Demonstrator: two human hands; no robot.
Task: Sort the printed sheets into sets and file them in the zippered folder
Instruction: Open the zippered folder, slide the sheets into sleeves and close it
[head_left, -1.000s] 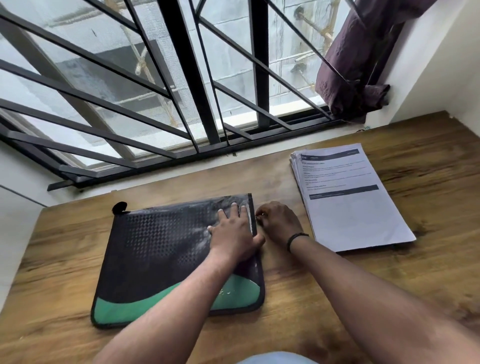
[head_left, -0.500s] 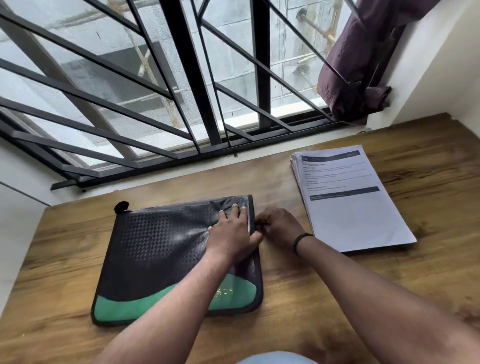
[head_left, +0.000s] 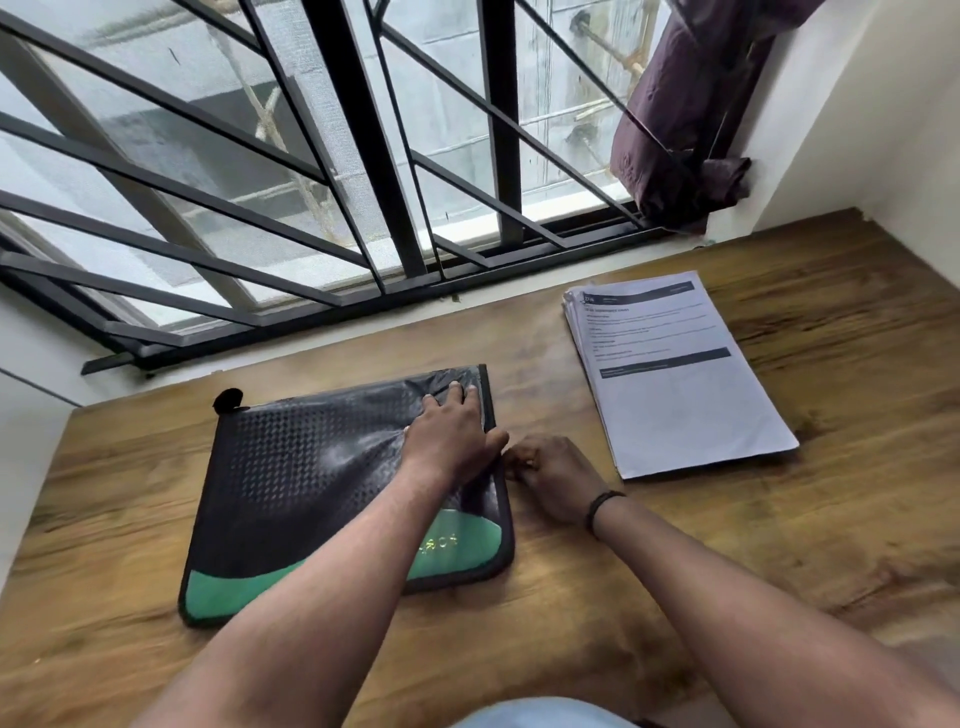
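Note:
A black and green zippered folder lies flat on the wooden table, left of centre. My left hand presses flat on the folder's upper right part with straight fingers. My right hand sits at the folder's right edge, fingers curled and pinching at the zipper; the pull itself is hidden under them. A stack of printed sheets lies to the right, apart from both hands.
A barred window runs along the table's far side. A dark purple curtain hangs bunched at the back right by a white wall. A black tab sticks out at the folder's top left corner.
My right hand has slid down the folder's right edge toward me, from near the top corner to about the middle. My left hand stays pressed on the folder.

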